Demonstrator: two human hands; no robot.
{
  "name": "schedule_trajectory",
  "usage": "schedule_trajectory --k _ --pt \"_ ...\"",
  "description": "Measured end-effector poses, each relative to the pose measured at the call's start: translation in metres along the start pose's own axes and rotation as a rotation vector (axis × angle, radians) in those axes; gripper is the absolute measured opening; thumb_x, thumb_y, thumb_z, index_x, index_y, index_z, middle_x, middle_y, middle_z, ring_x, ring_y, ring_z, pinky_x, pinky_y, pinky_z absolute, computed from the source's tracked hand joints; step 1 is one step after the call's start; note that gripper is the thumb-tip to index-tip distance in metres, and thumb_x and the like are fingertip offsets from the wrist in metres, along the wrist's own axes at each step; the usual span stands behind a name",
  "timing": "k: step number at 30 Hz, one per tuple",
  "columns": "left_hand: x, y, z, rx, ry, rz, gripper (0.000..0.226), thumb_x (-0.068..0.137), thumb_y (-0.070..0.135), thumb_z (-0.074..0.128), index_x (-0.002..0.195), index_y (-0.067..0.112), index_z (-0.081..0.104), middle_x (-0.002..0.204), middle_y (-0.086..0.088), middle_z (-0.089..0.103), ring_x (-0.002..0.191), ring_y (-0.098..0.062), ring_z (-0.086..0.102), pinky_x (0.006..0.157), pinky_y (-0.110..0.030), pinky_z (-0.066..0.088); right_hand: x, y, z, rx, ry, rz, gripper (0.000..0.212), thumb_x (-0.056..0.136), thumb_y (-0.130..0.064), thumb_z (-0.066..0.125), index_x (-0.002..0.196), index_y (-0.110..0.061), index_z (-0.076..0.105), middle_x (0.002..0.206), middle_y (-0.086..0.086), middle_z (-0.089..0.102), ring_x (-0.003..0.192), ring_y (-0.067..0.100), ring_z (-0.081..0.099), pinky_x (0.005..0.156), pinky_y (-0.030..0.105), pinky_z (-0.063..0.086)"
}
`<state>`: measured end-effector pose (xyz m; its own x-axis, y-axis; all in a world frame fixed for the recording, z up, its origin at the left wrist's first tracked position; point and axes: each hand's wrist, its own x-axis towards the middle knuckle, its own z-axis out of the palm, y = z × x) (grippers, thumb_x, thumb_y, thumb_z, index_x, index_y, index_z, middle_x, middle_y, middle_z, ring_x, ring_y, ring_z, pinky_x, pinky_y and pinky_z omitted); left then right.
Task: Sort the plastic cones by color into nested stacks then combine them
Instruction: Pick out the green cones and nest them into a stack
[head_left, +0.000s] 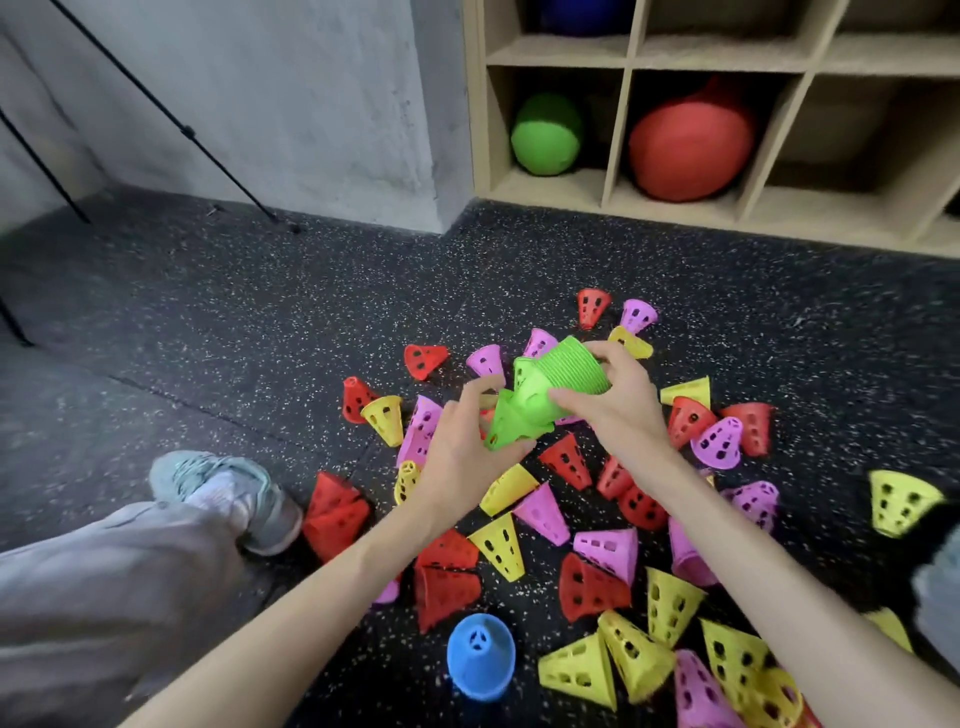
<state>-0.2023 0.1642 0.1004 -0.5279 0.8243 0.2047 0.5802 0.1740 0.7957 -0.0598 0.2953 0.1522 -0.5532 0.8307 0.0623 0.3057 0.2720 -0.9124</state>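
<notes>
**Green cones being held above a scattered pile**

A nested stack of green cones (563, 371) is being held at the centre of the frame by the right hand (618, 400), whose fingers are being curled round its ribbed rims. Just below and left of it, a loose green cone (511, 418) is being gripped by the left hand (462, 447), thumb and fingers clamped on its narrow end; its wide end is touching the stack. How many cones are making up the stack cannot be told; only many thin rims are being shown.

On the speckled dark floor (234, 322), one blue stack (480, 657) is being seen standing upright at lower centre. Around it, loose cones are being seen lying on their sides across the lower right half of the frame: roughly fourteen red cones (592, 590), about twelve yellow cones (904, 501) and about twelve pink cones (608, 551), several overlapping or blurred, so the counts are approximate.

At lower left, one trouser leg (104, 592) and one grey shoe (228, 493) are being shown. In the wooden shelf (618, 119) at upper right, one green ball (545, 135) and one red ball (691, 148) are being seen in neighbouring compartments.
</notes>
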Motion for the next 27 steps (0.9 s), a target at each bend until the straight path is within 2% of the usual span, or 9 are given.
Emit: schedule_trajectory --k 2,5,10,12,15,17,19,23,27 --pt "-0.010 0.002 0.001 0.029 0.041 -0.012 0.072 0.078 0.033 0.088 0.138 0.034 0.048 0.122 0.009 0.062 0.105 -0.007 0.054 0.089 -0.018 0.046 -0.013 -0.001 0.001 0.007 -0.019 0.012 0.063 0.069 -0.046 0.079 0.126 -0.036 0.055 0.122 -0.008 0.066 0.116 0.016 0.062 0.100 0.047 0.051" --pt "-0.021 0.005 0.000 0.074 0.065 0.005 0.068 0.078 0.039 0.086 0.138 0.030 0.055 0.118 0.022 0.060 0.118 -0.013 0.053 0.100 -0.035 0.047 -0.029 0.001 0.002 0.055 -0.054 0.056 0.060 0.079 -0.034 0.083 0.131 -0.030 0.054 0.127 -0.005 0.063 0.118 0.012 0.059 0.103 0.040 0.049" --pt "-0.030 0.011 0.004 -0.018 0.011 0.003 0.060 0.083 0.032 0.084 0.135 0.034 0.053 0.125 0.024 0.059 0.116 0.004 0.055 0.100 -0.025 0.046 -0.041 0.009 0.005 0.075 -0.078 0.055 0.055 0.074 -0.045 0.081 0.121 -0.043 0.052 0.126 -0.007 0.065 0.120 0.015 0.061 0.104 0.046 0.050" --pt "-0.032 0.011 0.007 -0.031 0.007 -0.006 0.062 0.084 0.032 0.084 0.137 0.033 0.052 0.128 0.022 0.059 0.118 0.005 0.054 0.099 -0.020 0.044 -0.043 0.010 0.005 0.098 -0.086 0.060 0.044 0.084 -0.031 0.080 0.115 -0.044 0.052 0.121 -0.011 0.065 0.117 0.005 0.060 0.103 0.035 0.050" --pt "-0.034 0.010 0.013 -0.049 0.008 -0.022 0.064 0.084 0.031 0.084 0.140 0.031 0.052 0.132 0.020 0.059 0.121 0.003 0.053 0.102 -0.020 0.043 -0.040 0.019 0.003 0.128 -0.112 0.058 0.038 0.092 -0.016 0.074 0.117 -0.034 0.053 0.110 -0.023 0.059 0.095 -0.026 0.053 0.079 0.003 0.044" --pt "-0.034 0.010 0.018 -0.067 0.022 -0.031 0.065 0.084 0.030 0.084 0.140 0.030 0.052 0.135 0.020 0.058 0.123 0.003 0.052 0.103 -0.021 0.043 -0.038 0.025 0.003 0.139 -0.120 0.049 0.039 0.093 -0.015 0.073 0.123 -0.029 0.054 0.107 -0.027 0.055 0.089 -0.033 0.048 0.073 0.000 0.041" --pt "-0.034 0.009 0.023 -0.089 0.034 -0.040 0.067 0.084 0.031 0.084 0.142 0.031 0.051 0.135 0.019 0.059 0.124 0.001 0.053 0.103 -0.025 0.045 -0.035 0.029 0.002 0.151 -0.118 0.055 0.040 0.092 -0.017 0.074 0.125 -0.030 0.054 0.111 -0.020 0.062 0.094 -0.023 0.056 0.080 0.007 0.046" --pt "-0.030 0.007 0.031 -0.077 0.007 -0.028 0.075 0.084 0.039 0.082 0.148 0.044 0.043 0.144 0.020 0.054 0.133 0.002 0.047 0.106 -0.023 0.040 -0.031 0.035 0.004 0.130 -0.146 0.074 0.041 0.090 -0.026 0.077 0.125 -0.030 0.058 0.120 -0.005 0.069 0.110 0.009 0.066 0.101 0.040 0.052" --pt "-0.026 0.002 0.032 -0.035 -0.057 -0.008 0.078 0.087 0.048 0.077 0.152 0.052 0.034 0.149 0.018 0.048 0.132 0.009 0.041 0.102 -0.016 0.034 -0.023 0.041 0.006 0.097 -0.196 0.065 0.039 0.090 -0.023 0.077 0.125 -0.026 0.060 0.117 -0.003 0.071 0.111 0.013 0.067 0.102 0.044 0.051"
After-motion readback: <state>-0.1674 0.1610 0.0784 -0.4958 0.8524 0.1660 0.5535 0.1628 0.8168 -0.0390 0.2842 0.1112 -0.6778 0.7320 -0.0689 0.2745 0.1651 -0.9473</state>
